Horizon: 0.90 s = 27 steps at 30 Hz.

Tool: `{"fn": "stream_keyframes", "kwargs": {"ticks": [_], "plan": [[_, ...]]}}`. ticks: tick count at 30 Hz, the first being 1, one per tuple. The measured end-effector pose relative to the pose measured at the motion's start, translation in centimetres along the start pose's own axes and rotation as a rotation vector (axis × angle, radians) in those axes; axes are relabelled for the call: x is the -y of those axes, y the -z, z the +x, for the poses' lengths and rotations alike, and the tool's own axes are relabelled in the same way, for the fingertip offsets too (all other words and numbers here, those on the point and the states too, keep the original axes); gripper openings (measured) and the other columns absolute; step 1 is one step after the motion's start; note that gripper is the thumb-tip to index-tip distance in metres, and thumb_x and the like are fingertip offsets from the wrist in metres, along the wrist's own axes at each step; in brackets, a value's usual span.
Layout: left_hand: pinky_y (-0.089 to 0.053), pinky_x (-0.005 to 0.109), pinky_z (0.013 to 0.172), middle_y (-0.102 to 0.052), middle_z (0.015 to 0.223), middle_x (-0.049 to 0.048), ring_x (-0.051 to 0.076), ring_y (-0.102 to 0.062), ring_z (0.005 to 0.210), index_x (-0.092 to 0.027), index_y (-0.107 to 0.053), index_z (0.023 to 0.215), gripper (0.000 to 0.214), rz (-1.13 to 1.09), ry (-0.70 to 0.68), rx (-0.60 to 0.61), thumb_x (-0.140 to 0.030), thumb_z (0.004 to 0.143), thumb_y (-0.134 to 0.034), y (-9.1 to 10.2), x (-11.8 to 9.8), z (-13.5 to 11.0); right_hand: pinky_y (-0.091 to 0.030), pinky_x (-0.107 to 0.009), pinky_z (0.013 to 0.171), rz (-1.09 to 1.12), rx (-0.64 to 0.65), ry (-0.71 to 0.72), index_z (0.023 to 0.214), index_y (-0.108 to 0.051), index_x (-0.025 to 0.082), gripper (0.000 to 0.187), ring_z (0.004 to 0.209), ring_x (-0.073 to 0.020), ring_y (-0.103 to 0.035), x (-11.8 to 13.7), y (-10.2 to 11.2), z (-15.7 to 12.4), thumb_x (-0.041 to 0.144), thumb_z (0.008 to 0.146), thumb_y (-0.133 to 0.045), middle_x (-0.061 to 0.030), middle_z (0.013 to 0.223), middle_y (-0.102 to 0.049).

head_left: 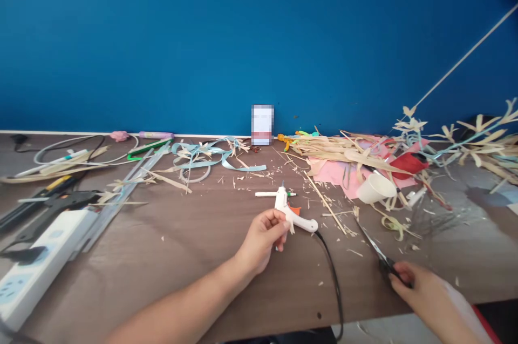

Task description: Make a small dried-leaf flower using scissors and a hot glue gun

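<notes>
My left hand is closed in a pinch, with a small pale strip of straw-like material showing at its fingertips. Just beyond those fingers a white glue gun with an orange trigger lies on the table, its black cord running toward the front edge. Behind it rests a slim white pen-like stick with a green band. Off to the right, my right hand grips black-handled scissors by the handles. Their blades point away toward a few cut scraps on the tabletop.
A white power strip, a dark glue gun and a clear plastic strip lie at left. Blue ribbon is behind. At right are dried strips, pink paper, a white cup and star-shaped straw pieces.
</notes>
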<state>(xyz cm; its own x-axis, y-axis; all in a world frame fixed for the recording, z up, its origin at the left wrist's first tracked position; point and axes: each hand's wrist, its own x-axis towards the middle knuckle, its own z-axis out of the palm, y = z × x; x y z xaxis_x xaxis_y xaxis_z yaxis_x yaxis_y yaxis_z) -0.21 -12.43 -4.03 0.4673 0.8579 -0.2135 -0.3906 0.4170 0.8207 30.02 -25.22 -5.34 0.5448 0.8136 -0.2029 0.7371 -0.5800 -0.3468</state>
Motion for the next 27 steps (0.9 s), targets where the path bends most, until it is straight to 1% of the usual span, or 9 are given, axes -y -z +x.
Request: {"fn": "stream_keyframes", "kwargs": {"ticks": [3,5,7,8,10,13,16,21,27], "plan": [[-0.032,0.015,0.036,-0.050,0.052,-0.0041,0.004,-0.038,0.042,-0.015,-0.051,0.067,0.019,-0.046,0.024,0.013,-0.026,0.065,-0.066,0.0,-0.2,0.0,-0.046,-0.031,0.057,0.357,0.094,0.007,0.067,-0.064,0.021,0.021,0.063,-0.0242,-0.063,1.8,-0.1,-1.8,0.036,0.052,-0.062,-0.0076,0.066,-0.069],[-0.032,0.015,0.035,-0.051,0.053,-0.0036,0.005,-0.039,0.042,-0.014,-0.052,0.067,0.019,-0.060,0.042,0.022,-0.027,0.064,-0.066,0.0,-0.3,0.0,-0.044,-0.026,0.051,0.623,0.249,0.022,0.073,-0.064,0.019,0.024,0.058,-0.0189,-0.060,4.4,-0.7,-3.5,0.033,0.053,-0.064,-0.0081,0.074,-0.070],[-0.032,0.015,0.035,-0.051,0.053,-0.0031,0.005,-0.040,0.043,-0.014,-0.053,0.066,0.019,-0.061,0.055,0.028,-0.027,0.063,-0.067,0.0,-0.3,-0.1,-0.033,-0.020,0.037,0.790,0.346,-0.008,0.076,-0.061,0.018,0.025,0.043,-0.0110,-0.048,7.5,-1.7,-5.0,0.036,0.059,-0.063,-0.0050,0.069,-0.066],[-0.032,0.015,0.035,-0.051,0.052,-0.0031,0.005,-0.040,0.043,-0.014,-0.053,0.065,0.020,-0.058,0.057,0.032,-0.027,0.062,-0.067,-0.1,-0.3,-0.1,-0.030,-0.019,0.037,0.857,0.421,-0.001,0.075,-0.059,0.018,0.025,0.042,-0.0091,-0.043,9.0,-2.1,-5.6,0.037,0.060,-0.063,-0.0030,0.064,-0.062],[-0.033,0.015,0.035,-0.051,0.051,-0.0032,0.005,-0.041,0.043,-0.014,-0.052,0.065,0.020,-0.050,0.056,0.037,-0.027,0.062,-0.067,-0.1,-0.4,-0.1,-0.027,-0.018,0.038,0.955,0.464,0.034,0.068,-0.053,0.017,0.026,0.040,-0.0062,-0.036,11.3,-2.9,-6.3,0.040,0.062,-0.063,0.0011,0.057,-0.054],[-0.035,0.015,0.035,-0.051,0.051,-0.0033,0.005,-0.042,0.042,-0.014,-0.051,0.065,0.022,-0.045,0.060,0.047,-0.027,0.061,-0.068,-0.1,-0.3,-0.2,-0.031,-0.019,0.045,0.970,0.514,0.123,0.068,-0.049,0.017,0.028,0.048,-0.0076,-0.039,13.0,-3.7,-6.4,0.041,0.062,-0.063,0.0023,0.058,-0.050],[-0.036,0.015,0.035,-0.052,0.053,-0.0035,0.005,-0.043,0.042,-0.014,-0.051,0.066,0.023,-0.048,0.077,0.058,-0.027,0.061,-0.069,-0.1,-0.1,-0.2,-0.030,-0.019,0.047,0.931,0.526,0.174,0.069,-0.046,0.018,0.024,0.051,-0.0084,-0.038,13.1,-4.5,-6.1,0.036,0.062,-0.061,0.0038,0.056,-0.047],[-0.036,0.014,0.034,-0.050,0.052,-0.0039,0.005,-0.044,0.042,-0.014,-0.050,0.065,0.022,-0.047,0.070,0.084,-0.027,0.062,-0.068,0.1,0.2,-0.1,-0.026,-0.019,0.045,0.731,0.407,0.253,0.067,-0.046,0.019,0.015,0.047,-0.0073,-0.032,12.9,-5.3,-6.0,0.021,0.059,-0.058,0.0071,0.053,-0.041],[-0.037,0.014,0.034,-0.050,0.052,-0.0034,0.005,-0.044,0.042,-0.014,-0.051,0.067,0.019,-0.062,0.058,0.112,-0.025,0.065,-0.066,0.2,0.4,-0.1,-0.025,-0.019,0.045,0.534,0.247,0.312,0.065,-0.050,0.019,0.013,0.047,-0.0074,-0.028,13.8,-4.2,-6.3,0.015,0.055,-0.058,0.0093,0.049,-0.033]]}}
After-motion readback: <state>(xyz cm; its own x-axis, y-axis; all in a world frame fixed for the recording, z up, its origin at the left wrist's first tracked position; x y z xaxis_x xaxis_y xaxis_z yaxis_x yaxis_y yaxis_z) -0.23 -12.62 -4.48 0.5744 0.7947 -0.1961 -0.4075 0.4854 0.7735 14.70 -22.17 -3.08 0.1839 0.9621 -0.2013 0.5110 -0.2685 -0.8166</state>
